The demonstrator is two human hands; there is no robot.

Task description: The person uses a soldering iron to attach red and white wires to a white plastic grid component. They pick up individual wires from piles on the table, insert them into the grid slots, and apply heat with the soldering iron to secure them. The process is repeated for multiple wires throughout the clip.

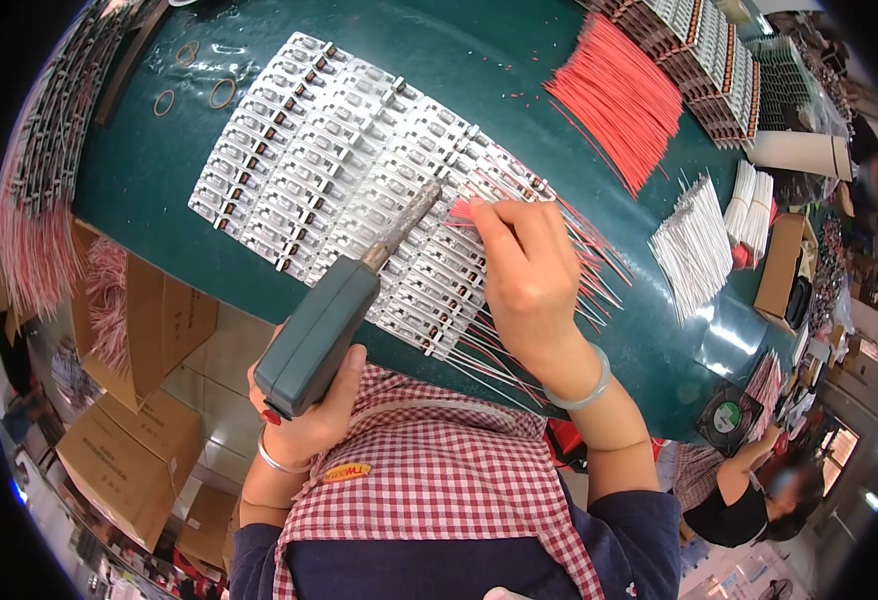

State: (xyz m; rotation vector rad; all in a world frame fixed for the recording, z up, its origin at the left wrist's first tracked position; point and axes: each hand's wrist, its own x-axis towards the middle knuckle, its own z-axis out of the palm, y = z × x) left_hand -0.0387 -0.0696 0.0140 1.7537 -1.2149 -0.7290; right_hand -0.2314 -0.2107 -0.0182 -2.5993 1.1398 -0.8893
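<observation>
- The person is working at a green table (159, 200), over a wide sheet of small white parts (339, 170) that are lying in tight rows.
- The left hand (304, 415) is closing fully around the grey-green body of a soldering tool (334, 315); its metal tip is pointing far and right, onto the right part of the rows.
- The right hand (524, 275) is pinching with narrow fingers the end of a thin red wire (464, 212), just beside the tool tip.
- I think the step is joining the wire to one part. To do it well, the wire end should be sitting exactly on the contact while the tip is touching, and the hand should be resting steady.
- Many red and white wires (579, 290), already attached, are fanning out to the right under the right hand.
- A loose pile of red wires (619, 100) is lying far right, and a bundle of white wires (694, 250) is lying near the right edge.
</observation>
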